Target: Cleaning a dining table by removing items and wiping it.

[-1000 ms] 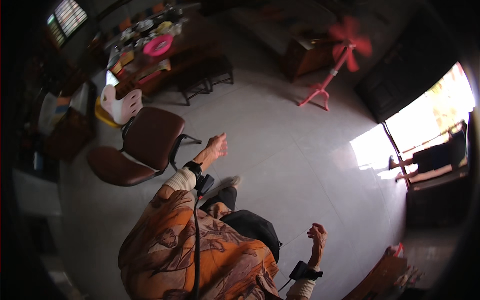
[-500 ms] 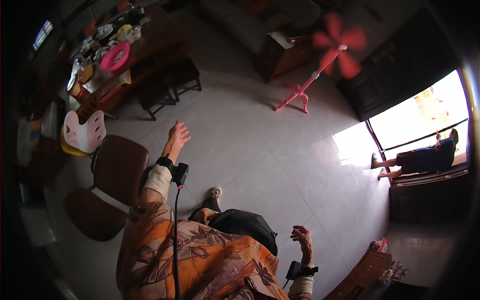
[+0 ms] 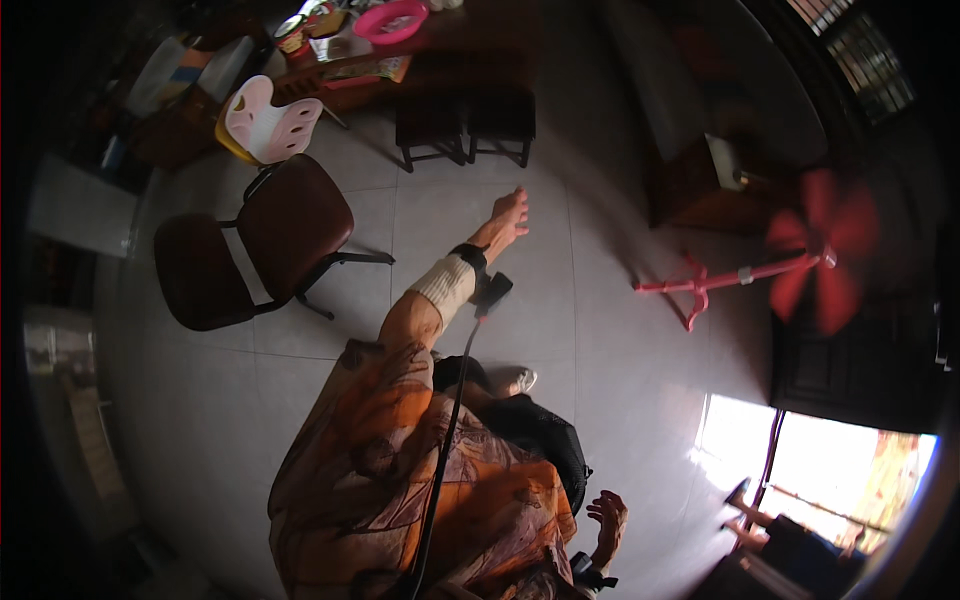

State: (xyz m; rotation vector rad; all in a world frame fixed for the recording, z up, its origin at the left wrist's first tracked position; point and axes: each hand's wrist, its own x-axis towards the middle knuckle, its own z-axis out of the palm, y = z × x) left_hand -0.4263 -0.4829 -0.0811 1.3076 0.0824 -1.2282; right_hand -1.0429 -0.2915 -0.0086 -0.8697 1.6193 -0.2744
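Apparently the likeliest trouble, in the head view, is a snag: the cable [image 3: 456,411] hangs in a loose line from the wrist device [image 3: 493,296] down the patterned clothing, and a wide swing of the left arm could hook it on the brown chair [image 3: 305,215] standing to that side. A second risk, I judge, is a knock — if the left hand [image 3: 507,215] dropped while the body leaned on, its fingertips could strike the dark stools [image 3: 502,118]. The pink fan [image 3: 785,266], its blades blurred, is well apart; it would seem a danger only to an arm flung far right.

Those stools stand on the floor [image 3: 640,400] just beyond the left fingertips, side by side along the near edge of the surface [image 3: 465,45], where a pink basin [image 3: 390,40] also rests. Hand and stools look apart — no contact shows. The left hand is empty, fingers a little parted and softly bent. The right hand [image 3: 608,520], low and shadowed, has its fingers curled but separate, with nothing visible in it; the black bag [image 3: 545,430] is the nearest thing to it.
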